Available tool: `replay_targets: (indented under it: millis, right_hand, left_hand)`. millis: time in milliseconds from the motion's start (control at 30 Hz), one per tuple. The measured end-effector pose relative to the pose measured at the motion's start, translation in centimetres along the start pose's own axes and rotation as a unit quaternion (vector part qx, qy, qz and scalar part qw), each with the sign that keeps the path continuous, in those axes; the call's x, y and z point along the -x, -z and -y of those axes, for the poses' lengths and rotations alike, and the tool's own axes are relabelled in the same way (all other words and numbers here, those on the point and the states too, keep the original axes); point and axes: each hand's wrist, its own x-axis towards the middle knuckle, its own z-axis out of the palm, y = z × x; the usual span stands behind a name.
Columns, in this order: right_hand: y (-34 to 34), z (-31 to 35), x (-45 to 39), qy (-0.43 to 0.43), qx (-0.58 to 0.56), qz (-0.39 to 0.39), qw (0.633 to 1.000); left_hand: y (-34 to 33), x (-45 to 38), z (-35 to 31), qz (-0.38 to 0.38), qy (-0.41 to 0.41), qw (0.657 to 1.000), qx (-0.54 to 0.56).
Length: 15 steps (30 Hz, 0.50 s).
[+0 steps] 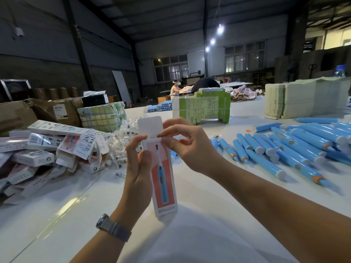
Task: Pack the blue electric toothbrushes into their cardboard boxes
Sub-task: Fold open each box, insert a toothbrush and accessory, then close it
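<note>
I hold a narrow cardboard box (pixel 164 185) upright over the white table (pixel 76 215); its front shows a blue toothbrush on red. My left hand (pixel 137 168) grips the box's left side, thumb on the front. My right hand (pixel 188 147) pinches the box's top end beside the raised white lid flap (pixel 149 126). Whether a toothbrush is inside cannot be seen. Several blue electric toothbrushes (pixel 296 147) lie loose on the table to the right.
A heap of boxes (pixel 47 152) lies at the left, with clear-wrapped brush heads (pixel 123 141) beside it. Brown cartons (pixel 38 112), a green printed stack (pixel 203 107) and a pale flat stack (pixel 303 97) stand behind. A person (pixel 175 90) works far back.
</note>
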Motion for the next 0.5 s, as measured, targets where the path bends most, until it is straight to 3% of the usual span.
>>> replay_targets:
  millis: [300,500]
  right_hand:
    - [0.26,0.69,-0.11,0.009,-0.059,-0.030,0.998]
    - [0.01,0.93,-0.19,0.021,0.009,-0.010,1.000]
  left_hand:
    - [0.10,-0.12,-0.11,-0.005,0.012,1.000,0.007]
    - [0.06,0.02,0.11,-0.006,0.005,1.000,0.021]
